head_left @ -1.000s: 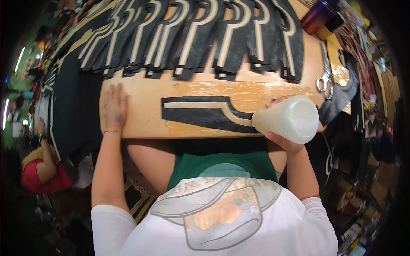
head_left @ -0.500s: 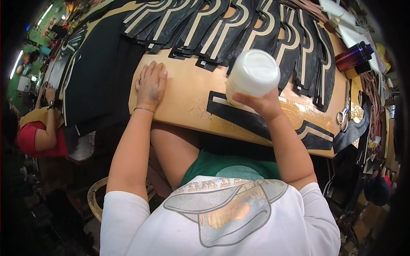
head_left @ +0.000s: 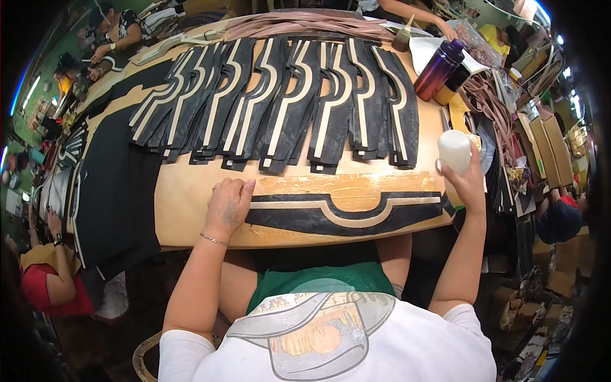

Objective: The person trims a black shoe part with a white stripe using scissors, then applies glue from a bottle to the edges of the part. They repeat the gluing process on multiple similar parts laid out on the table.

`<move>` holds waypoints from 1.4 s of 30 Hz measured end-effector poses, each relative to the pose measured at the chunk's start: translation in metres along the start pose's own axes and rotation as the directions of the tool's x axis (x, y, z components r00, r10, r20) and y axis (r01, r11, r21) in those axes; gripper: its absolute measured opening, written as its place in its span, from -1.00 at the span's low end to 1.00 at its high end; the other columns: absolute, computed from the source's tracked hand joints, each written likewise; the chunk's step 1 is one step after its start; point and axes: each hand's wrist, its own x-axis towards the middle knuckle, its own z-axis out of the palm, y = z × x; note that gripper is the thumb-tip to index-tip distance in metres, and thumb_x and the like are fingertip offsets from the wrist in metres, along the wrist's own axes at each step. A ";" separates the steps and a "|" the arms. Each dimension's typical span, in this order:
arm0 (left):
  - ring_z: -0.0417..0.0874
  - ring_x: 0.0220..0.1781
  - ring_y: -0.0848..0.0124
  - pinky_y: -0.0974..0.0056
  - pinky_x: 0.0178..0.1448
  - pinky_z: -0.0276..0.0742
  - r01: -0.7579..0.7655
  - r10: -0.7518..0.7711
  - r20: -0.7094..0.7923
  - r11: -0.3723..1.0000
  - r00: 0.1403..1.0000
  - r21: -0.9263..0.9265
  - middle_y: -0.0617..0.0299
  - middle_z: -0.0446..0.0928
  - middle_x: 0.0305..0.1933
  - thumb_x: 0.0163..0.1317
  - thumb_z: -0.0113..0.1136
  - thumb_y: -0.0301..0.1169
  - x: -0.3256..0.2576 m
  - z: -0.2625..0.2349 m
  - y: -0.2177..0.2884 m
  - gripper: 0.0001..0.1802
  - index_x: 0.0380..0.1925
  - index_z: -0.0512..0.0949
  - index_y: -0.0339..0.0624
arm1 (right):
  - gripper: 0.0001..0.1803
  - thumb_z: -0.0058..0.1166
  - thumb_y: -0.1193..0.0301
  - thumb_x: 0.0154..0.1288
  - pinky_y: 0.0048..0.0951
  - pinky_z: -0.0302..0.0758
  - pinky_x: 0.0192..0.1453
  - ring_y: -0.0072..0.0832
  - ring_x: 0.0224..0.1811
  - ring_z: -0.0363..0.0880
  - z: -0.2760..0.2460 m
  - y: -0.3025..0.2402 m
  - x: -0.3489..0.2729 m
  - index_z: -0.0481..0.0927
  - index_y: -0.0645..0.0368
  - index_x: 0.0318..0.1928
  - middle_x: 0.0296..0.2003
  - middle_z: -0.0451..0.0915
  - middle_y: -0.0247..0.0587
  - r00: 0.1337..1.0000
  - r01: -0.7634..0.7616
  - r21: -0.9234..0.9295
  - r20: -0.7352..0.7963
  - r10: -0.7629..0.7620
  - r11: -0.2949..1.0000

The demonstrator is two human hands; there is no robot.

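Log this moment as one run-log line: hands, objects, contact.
left hand: flat on wooden board, touching black cut piece | right hand: holds white bottle upright at board's right end | row of black pieces behind

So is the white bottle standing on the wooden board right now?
No, the right hand holds the white bottle up at the right end of the wooden board, not set down on it.

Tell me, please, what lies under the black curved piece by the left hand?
The black curved piece lies flat on a glossy tan board; the left hand touches its end. Whatever is beneath it is hidden.
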 end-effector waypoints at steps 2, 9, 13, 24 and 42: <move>0.45 -0.32 0.00 0.03 -0.19 0.37 0.039 -0.038 0.046 0.999 0.998 -0.014 -0.10 0.45 -0.46 0.22 -0.15 -0.11 0.001 0.004 0.010 -0.52 -0.56 0.48 -0.34 | -0.26 0.25 0.17 -0.12 -0.32 0.38 -0.04 -0.23 -0.12 0.48 0.002 0.028 0.018 0.25 0.25 0.05 -0.18 0.49 -0.03 0.994 -0.097 -0.143 0.040 0.104 0.985; 0.44 -0.33 -0.13 0.05 -0.12 0.35 0.159 -0.159 0.014 0.967 0.987 -0.198 -0.25 0.45 -0.44 0.19 -0.13 -0.03 0.006 0.015 0.005 -0.46 -0.51 0.47 -0.39 | -0.12 0.26 0.01 -0.21 -0.24 0.39 0.00 -0.07 -0.08 0.46 0.036 0.093 0.085 0.25 0.23 0.09 -0.14 0.47 0.16 0.941 -0.136 -0.427 0.227 0.251 0.894; 0.49 -0.33 0.14 0.25 -0.19 0.37 0.359 -0.307 0.187 0.815 0.933 -0.455 -0.08 0.48 -0.40 0.06 0.06 -0.04 0.012 0.009 0.005 -0.50 -0.31 0.46 -0.35 | -0.04 0.27 -0.03 -0.24 -0.21 0.36 0.03 -0.02 -0.03 0.40 0.051 0.095 0.097 0.17 0.14 0.17 -0.06 0.37 0.10 0.918 -0.177 -0.647 0.164 0.362 0.742; 0.44 -0.34 0.52 0.45 -0.23 0.37 0.289 -0.103 0.331 0.762 0.938 -0.580 0.24 0.44 -0.39 -0.16 0.13 -0.57 0.002 -0.028 0.043 -0.55 -0.14 0.40 -0.29 | -0.20 0.31 0.12 -0.19 -0.25 0.26 0.09 -0.19 0.01 0.34 0.035 0.038 0.006 0.30 0.18 0.09 -0.09 0.39 -0.01 0.988 0.132 -0.129 -0.057 -0.141 0.983; 0.54 -0.31 0.52 0.52 -0.10 0.41 0.103 0.350 0.049 -0.138 0.936 -0.985 0.18 0.46 -0.20 -0.20 0.14 -0.66 0.027 -0.113 0.166 -0.45 -0.07 0.37 -0.38 | 0.13 0.37 0.09 -0.29 -0.21 0.21 0.20 -0.18 0.24 0.11 0.116 -0.065 -0.157 -0.08 -0.04 0.28 0.18 0.12 0.02 0.572 -0.820 0.568 0.807 -0.150 -0.068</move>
